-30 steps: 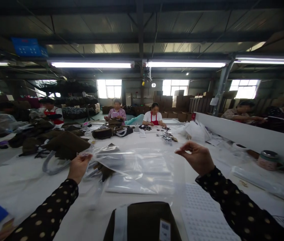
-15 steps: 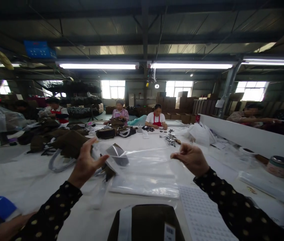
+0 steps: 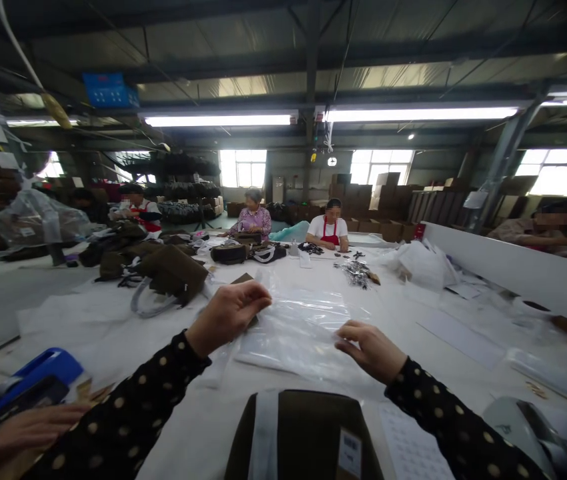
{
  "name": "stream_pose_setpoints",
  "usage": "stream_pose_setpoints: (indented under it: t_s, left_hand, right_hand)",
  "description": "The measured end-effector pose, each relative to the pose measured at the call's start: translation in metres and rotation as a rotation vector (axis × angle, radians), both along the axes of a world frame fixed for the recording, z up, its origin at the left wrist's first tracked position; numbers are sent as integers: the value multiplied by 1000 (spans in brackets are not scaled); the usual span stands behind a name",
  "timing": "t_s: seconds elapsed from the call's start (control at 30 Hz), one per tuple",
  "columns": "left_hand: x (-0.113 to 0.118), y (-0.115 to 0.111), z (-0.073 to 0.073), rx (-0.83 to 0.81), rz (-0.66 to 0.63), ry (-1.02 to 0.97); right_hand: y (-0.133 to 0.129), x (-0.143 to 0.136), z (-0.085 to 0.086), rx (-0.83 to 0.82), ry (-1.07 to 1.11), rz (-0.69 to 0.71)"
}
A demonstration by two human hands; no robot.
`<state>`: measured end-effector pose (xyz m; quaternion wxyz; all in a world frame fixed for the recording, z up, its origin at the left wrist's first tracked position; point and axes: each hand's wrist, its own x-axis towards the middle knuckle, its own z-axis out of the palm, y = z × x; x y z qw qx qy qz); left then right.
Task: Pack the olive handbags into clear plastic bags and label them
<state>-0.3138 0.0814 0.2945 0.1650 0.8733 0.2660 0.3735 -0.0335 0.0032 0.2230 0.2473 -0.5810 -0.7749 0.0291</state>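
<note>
Nearest to the person, a dark bag (image 3: 313, 413) stood on the white table (image 3: 198, 427), with a pale strip (image 3: 265, 433) over it and a barcode label (image 3: 350, 453) at its front. Neither hand touched it. At the left, another person's hand (image 3: 31, 427) rested close beside a blue object (image 3: 38, 377), which I could not name with certainty.

Beyond the dark bag, the right hand (image 3: 368, 348) had thumb and fingers pinched together on the near edge of a clear plastic film (image 3: 308, 333). The left hand (image 3: 228, 313) had changed the most: half a second earlier its fingers were widely spread, and now their tips were pressed together, apparently grasping the same film farther up. The two hands had also come nearer to each other. In my judgement, this meant that the film was again controlled from both sides. It hung between the hands, above the flat clear sheets (image 3: 268, 353) on the table.

Farther away, at the left, lay a brown bag (image 3: 176, 270), and at the right a heap of shiny small parts (image 3: 358, 273). Behind these sat a co-worker in a red apron (image 3: 330, 233).
</note>
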Motion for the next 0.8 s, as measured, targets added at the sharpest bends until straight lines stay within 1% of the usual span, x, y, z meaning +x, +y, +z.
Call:
stream_pose_setpoints:
  t_s: [0.07,0.13,0.2,0.27,0.3,0.33,0.37,0.43,0.47,0.5,0.53,0.63,0.67,0.73,0.8]
  left_hand:
    - [-18,1,-5,44,69,131]
    - [-29,2,-17,130,126,303]
    - [-33,3,-32,215,179,437]
    - [-33,4,-49,270,207,482]
    - [-32,5,-57,292,189,474]
    - [-31,6,-64,306,139,456]
    - [-30,7,-70,305,63,434]
    - [-28,10,-81,248,-101,394]
    - [-28,11,-86,200,-148,373]
    - [-28,12,-90,151,-151,343]
    - [-29,14,-94,106,-113,301]
    - [-36,19,-102,15,93,158]
    - [-39,21,-104,-13,141,132]
    - [-48,21,-109,-71,185,129]
    - [-57,17,-113,-127,196,159]
  right_hand:
    - [-1,11,-11,-47,-69,-57]
    - [0,11,-17,-70,-129,-119]
    - [2,3,-19,-59,-177,-142]
    - [4,-8,-20,-47,-238,-153]
    - [6,-13,-20,-37,-276,-163]
    - [7,-16,-19,-19,-320,-175]
    - [8,-18,-19,5,-367,-182]
    - [12,-17,-19,63,-450,-185]
    - [13,-14,-20,83,-484,-185]
    - [15,-10,-20,90,-510,-191]
    - [16,-5,-21,86,-531,-206]
    - [19,8,-26,44,-555,-268]
    - [19,10,-29,35,-546,-278]
    - [18,9,-33,35,-501,-275]
    - [17,0,-38,56,-451,-265]
